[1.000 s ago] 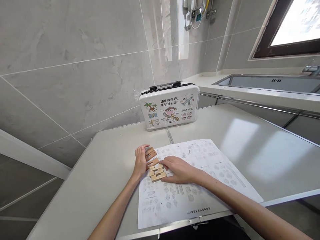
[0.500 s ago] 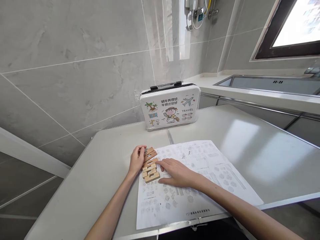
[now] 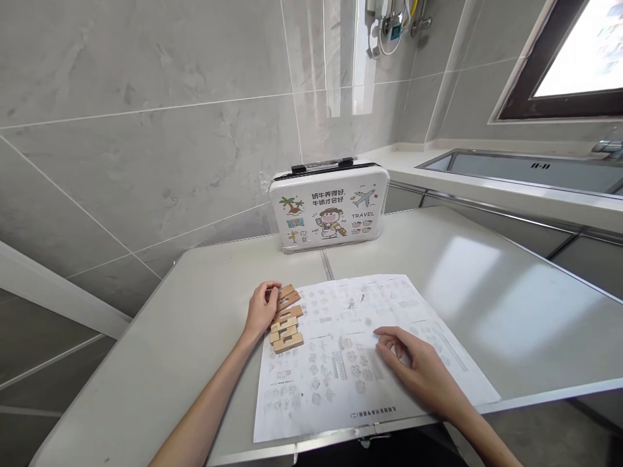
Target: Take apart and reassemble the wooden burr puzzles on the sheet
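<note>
Kitchen interior. Beyond the right fingers [image 3: 392, 334], to their right, a pale worktop [image 3: 452, 142] bears an inset sink [image 3: 516, 165] with a metal tap [image 3: 608, 146] at its far right; grey fronts [image 3: 487, 217] lie below. Above the sink is a dark-framed window [image 3: 584, 58]. High beyond the same fingers, pipes [image 3: 422, 23] with a valve run on the grey tiled wall [image 3: 195, 149].

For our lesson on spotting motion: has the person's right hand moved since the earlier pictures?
Yes: judged against the white case, the right hand has moved rightward and downward in view, away from the wooden pieces.
</note>
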Action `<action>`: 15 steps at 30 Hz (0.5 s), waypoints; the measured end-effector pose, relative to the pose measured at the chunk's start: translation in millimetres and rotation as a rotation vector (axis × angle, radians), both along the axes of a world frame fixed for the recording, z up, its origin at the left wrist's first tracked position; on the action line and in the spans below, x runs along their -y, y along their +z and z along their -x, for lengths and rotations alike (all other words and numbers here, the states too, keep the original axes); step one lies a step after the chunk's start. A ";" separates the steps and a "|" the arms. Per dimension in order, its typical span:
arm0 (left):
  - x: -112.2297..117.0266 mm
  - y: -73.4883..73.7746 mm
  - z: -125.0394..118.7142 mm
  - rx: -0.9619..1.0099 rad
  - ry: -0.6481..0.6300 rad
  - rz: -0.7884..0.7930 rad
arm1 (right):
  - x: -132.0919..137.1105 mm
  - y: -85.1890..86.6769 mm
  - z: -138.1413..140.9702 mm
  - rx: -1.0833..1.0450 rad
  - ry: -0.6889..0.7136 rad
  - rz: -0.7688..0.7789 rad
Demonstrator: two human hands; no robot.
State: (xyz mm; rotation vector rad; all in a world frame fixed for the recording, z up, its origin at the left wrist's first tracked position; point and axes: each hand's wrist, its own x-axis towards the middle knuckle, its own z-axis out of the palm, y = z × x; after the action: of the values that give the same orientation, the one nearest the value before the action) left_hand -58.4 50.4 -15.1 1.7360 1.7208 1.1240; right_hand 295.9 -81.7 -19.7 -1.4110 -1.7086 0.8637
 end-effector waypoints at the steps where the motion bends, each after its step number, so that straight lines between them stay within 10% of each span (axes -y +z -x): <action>1: 0.0 -0.1 0.1 -0.003 0.002 -0.004 | 3.2 -1.5 -1.3 -0.009 -0.023 -0.006; 15: 0.4 2.4 -3.6 -0.032 0.039 0.017 | 10.6 -7.1 -4.3 -0.009 -0.064 0.031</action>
State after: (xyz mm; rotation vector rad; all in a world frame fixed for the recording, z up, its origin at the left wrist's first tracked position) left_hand -54.8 49.9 -12.7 1.7258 1.7856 1.1010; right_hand 300.2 -92.3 -26.8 -1.4720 -1.6403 0.8631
